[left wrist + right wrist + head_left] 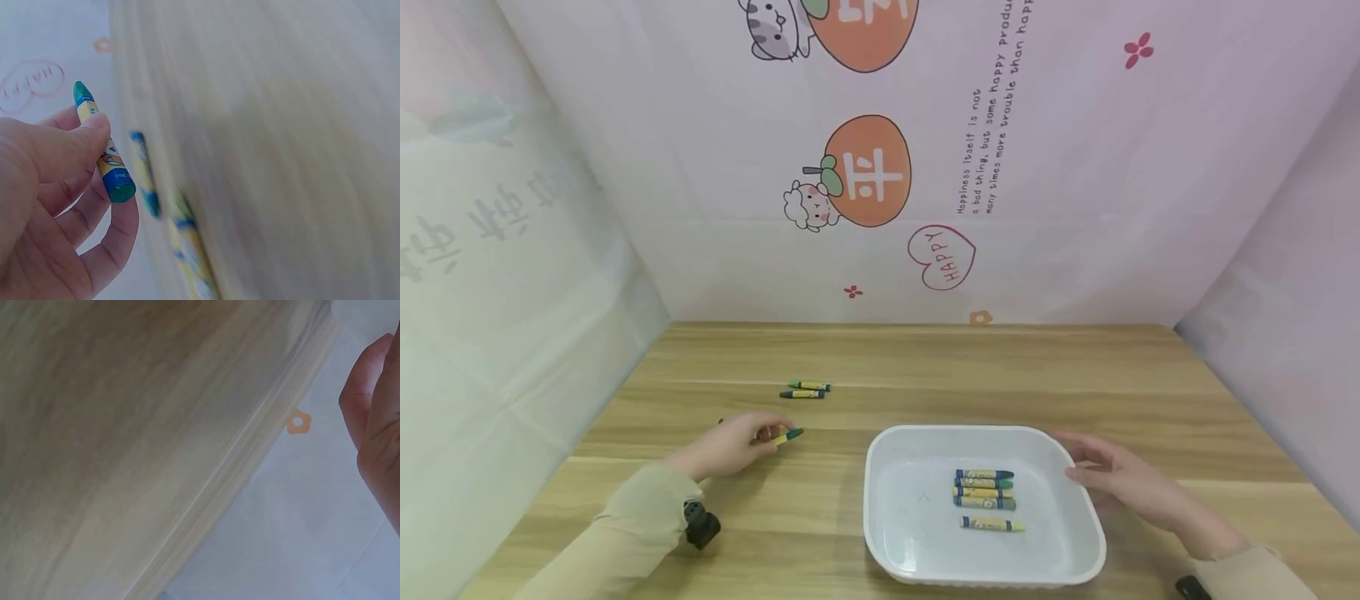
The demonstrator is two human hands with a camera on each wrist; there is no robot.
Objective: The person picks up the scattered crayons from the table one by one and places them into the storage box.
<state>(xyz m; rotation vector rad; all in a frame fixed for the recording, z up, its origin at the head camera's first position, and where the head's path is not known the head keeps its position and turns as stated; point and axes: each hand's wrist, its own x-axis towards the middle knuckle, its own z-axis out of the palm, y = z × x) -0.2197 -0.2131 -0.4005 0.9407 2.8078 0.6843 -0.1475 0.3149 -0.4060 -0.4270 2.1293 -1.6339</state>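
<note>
Between thumb and fingers, my left hand (747,442) pinches a green crayon (106,144) with a yellow and blue wrapper, held over the left part of the table. A white plastic basin (910,573) stands right of centre. Inside it lie several crayons, a few side by side and a yellow one (991,524) a little apart. My right hand (1123,479) holds the basin's right side, thumb at the rim; its other fingers are partly hidden. Beyond the left hand, a light green crayon (810,386) and a dark blue crayon (802,395) lie close together on the table.
The wooden table (1000,367) ends at a printed white cloth (715,208) behind, with cloth hanging at both sides too. A small dark tip (721,421) shows beside the left hand; the rest of it is hidden.
</note>
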